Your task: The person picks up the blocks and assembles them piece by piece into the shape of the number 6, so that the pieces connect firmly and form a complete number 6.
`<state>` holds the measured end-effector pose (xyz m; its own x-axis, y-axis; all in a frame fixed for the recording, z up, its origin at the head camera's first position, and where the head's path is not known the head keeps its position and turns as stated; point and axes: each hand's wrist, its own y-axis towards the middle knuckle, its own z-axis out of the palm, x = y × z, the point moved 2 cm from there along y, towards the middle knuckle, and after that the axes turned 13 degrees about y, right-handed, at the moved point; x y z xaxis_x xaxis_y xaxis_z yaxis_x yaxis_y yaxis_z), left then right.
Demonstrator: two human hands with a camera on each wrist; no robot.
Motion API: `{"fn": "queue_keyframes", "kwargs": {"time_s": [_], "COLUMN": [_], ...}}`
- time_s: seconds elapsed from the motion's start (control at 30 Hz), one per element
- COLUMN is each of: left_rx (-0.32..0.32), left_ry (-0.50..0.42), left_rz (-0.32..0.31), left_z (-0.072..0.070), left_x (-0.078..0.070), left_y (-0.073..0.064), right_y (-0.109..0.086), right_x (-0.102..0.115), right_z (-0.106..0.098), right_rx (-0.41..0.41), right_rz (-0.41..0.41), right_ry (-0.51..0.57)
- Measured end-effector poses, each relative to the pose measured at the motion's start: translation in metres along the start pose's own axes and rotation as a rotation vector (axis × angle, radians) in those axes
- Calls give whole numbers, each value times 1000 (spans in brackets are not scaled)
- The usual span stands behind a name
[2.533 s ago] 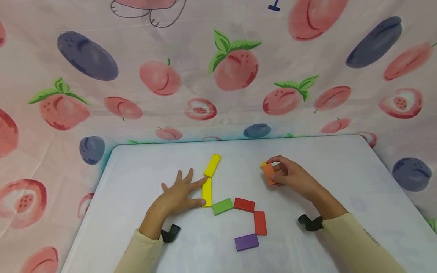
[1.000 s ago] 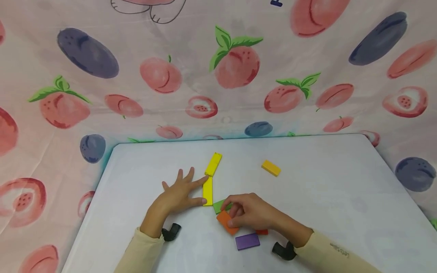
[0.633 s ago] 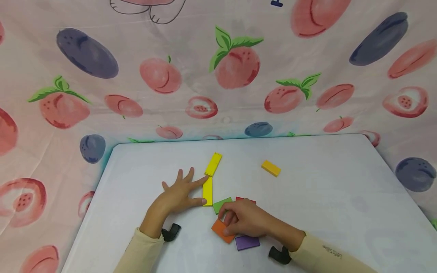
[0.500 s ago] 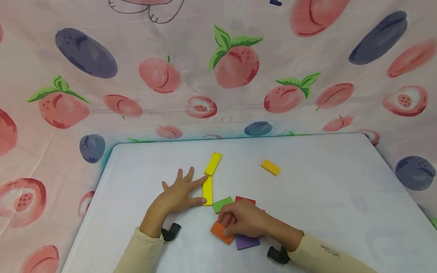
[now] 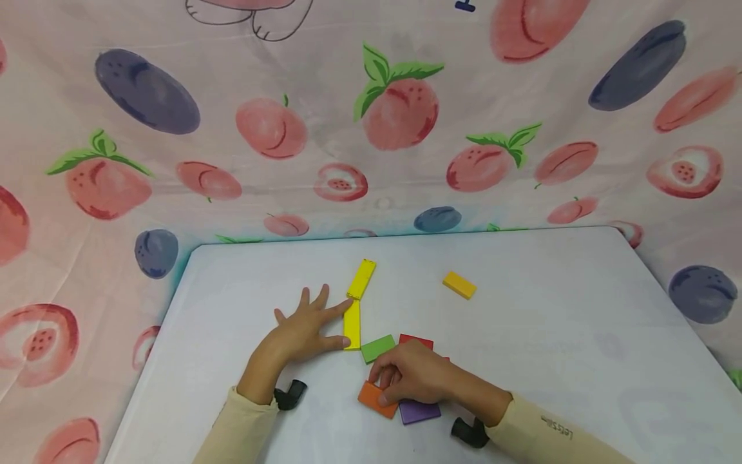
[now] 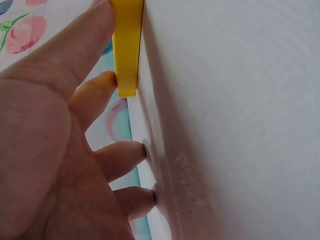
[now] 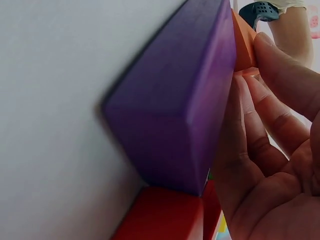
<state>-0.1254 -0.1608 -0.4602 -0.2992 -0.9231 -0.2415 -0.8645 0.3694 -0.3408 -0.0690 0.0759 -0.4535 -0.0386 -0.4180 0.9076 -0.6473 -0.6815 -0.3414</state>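
My left hand (image 5: 298,332) lies with fingers spread, its thumb and index fingertip touching the lower yellow block (image 5: 351,327). A second yellow block (image 5: 362,279) meets that one's far end at an angle. Between thumb and fingers, my right hand (image 5: 418,372) pinches an orange block (image 5: 373,398) low at the table, beside the left end of the purple block (image 5: 420,413). In the right wrist view the purple block (image 7: 155,85) partly covers the orange block (image 7: 244,42). A green block (image 5: 377,348) and a red block (image 5: 418,339) continue the line; a second red block is mostly hidden under my right hand.
An amber-yellow block (image 5: 460,285) lies apart at the far right of the white table (image 5: 551,309). Behind the table hangs a fruit-print cloth (image 5: 324,142). A black wrist camera (image 5: 291,394) sits under my left wrist, another (image 5: 469,432) under the right.
My right hand has brought the orange block from beside the amber-yellow block toward the near middle, then lower beside the purple block. My left hand has stayed in place.
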Motion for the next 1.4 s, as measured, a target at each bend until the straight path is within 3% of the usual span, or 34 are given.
{"fn": "queue_keyframes", "kwargs": {"time_s": [0.43,0.87,1.4], "left_rx": [-8,-11,-8], "left_ry": [-4,3,-1], "left_rz": [5,2,5], "left_z": [1,1,-3], "left_x": [1,1,-1], "left_y": [0,0,-3], "right_y": [3,5,4], "right_x": [0,-1,-2], "right_z": [3,2,0], "right_rx": [-4,42,94], "right_rz": [-9,73,108], "right_ry": [-25,-70,-88]}}
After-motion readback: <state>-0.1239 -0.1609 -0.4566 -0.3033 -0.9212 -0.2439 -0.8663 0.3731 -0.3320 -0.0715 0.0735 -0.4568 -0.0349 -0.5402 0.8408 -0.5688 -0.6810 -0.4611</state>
